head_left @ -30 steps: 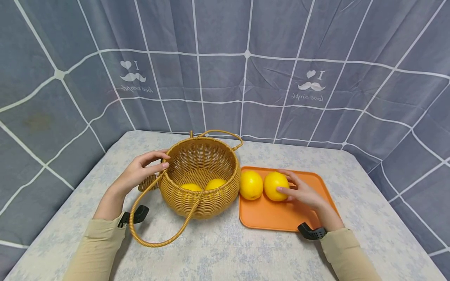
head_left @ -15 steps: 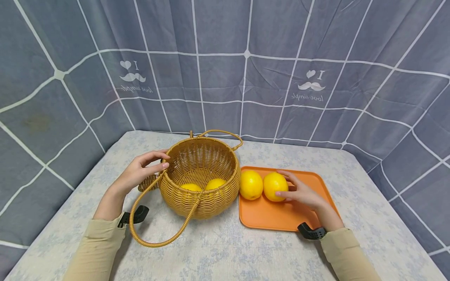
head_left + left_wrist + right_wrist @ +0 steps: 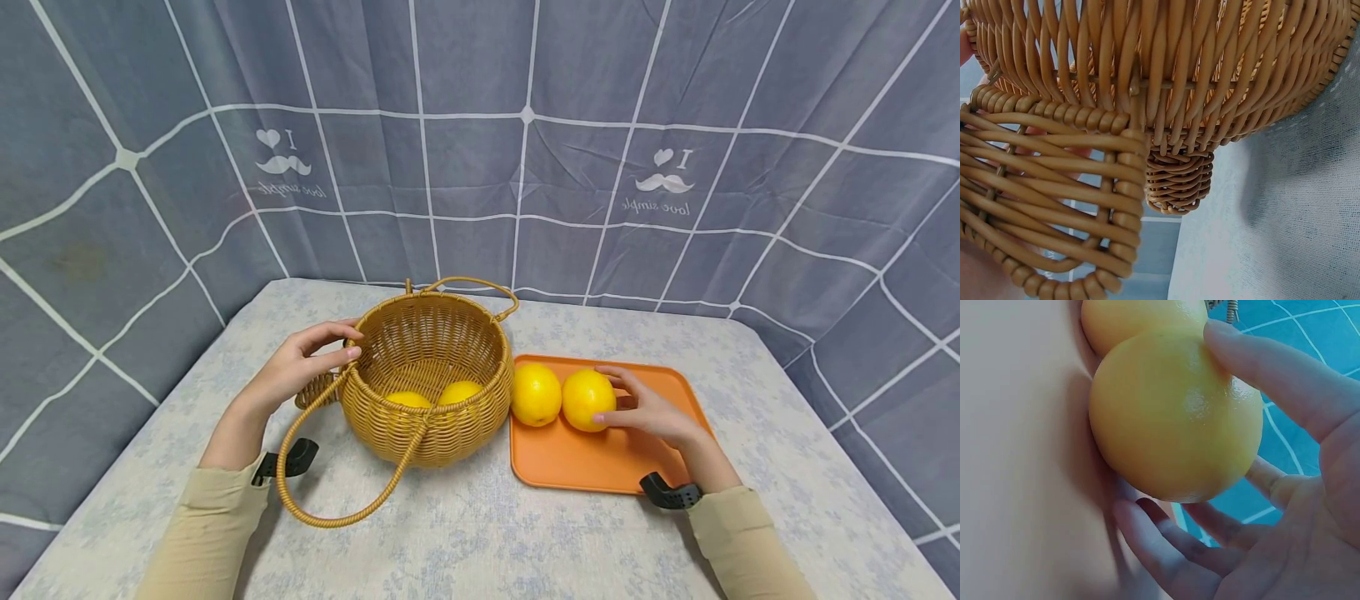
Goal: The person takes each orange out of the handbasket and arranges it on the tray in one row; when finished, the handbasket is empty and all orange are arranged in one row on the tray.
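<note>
A brown wicker basket (image 3: 457, 433) leans slightly toward me on the table, with two yellow oranges (image 3: 461, 392) inside it. My left hand (image 3: 288, 371) grips its left rim, thumb on the near side and fingers beyond. In the left wrist view the woven side of the basket (image 3: 1166, 56) fills the top, and the wicker lid (image 3: 1054, 181) hides much of that hand. On the orange tray (image 3: 622, 467) lie two more yellow oranges, side by side. Around the right-hand orange (image 3: 587, 400) my right hand (image 3: 648, 412) curls, its thumb (image 3: 1266, 359) pressed against the peel.
The looped basket handle (image 3: 330, 523) hangs down over the table in front, and another handle loop (image 3: 476, 282) stands up behind. Touching the basket's right side is the other orange (image 3: 536, 395). A grey checked curtain (image 3: 480, 167) surrounds the table's back and sides.
My right thumb has slid a little lower on the orange, and the right wrist has shifted slightly to the right. The left hand and basket have stayed put.
</note>
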`<move>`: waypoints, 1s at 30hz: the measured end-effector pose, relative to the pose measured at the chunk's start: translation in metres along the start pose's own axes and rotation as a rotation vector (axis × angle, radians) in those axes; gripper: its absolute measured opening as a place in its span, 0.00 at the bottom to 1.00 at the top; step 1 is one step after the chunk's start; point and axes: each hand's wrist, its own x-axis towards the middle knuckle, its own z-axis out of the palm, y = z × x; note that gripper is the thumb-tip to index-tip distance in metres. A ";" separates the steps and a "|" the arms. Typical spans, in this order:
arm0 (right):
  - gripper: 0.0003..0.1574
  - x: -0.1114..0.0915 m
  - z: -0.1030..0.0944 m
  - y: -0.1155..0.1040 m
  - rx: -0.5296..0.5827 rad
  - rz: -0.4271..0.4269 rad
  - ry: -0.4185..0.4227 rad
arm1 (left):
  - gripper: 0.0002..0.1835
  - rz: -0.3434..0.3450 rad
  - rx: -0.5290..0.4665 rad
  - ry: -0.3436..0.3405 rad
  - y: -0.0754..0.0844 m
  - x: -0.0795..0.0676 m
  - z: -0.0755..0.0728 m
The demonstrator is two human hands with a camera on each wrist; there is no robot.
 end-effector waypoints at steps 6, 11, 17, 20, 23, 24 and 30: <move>0.50 0.000 -0.001 0.001 -0.002 -0.020 -0.017 | 0.19 0.003 -0.001 0.002 -0.001 0.000 0.000; 0.50 -0.001 -0.004 0.001 -0.006 -0.020 -0.023 | 0.19 0.007 -0.001 0.003 -0.001 0.000 0.000; 0.49 0.000 -0.004 0.002 0.003 -0.018 -0.019 | 0.19 0.008 -0.005 0.000 -0.001 0.000 -0.001; 0.52 0.002 -0.002 0.003 0.002 -0.033 -0.013 | 0.19 0.008 -0.008 -0.002 -0.001 -0.001 -0.001; 0.54 0.003 0.000 0.004 -0.005 -0.046 -0.003 | 0.19 0.007 -0.012 -0.003 -0.001 -0.001 -0.001; 0.54 0.003 0.000 0.004 -0.006 -0.043 0.004 | 0.19 0.006 -0.013 -0.003 -0.001 -0.001 -0.001; 0.54 0.003 0.000 0.006 -0.003 -0.027 0.019 | 0.19 0.000 -0.006 -0.006 0.000 0.000 0.000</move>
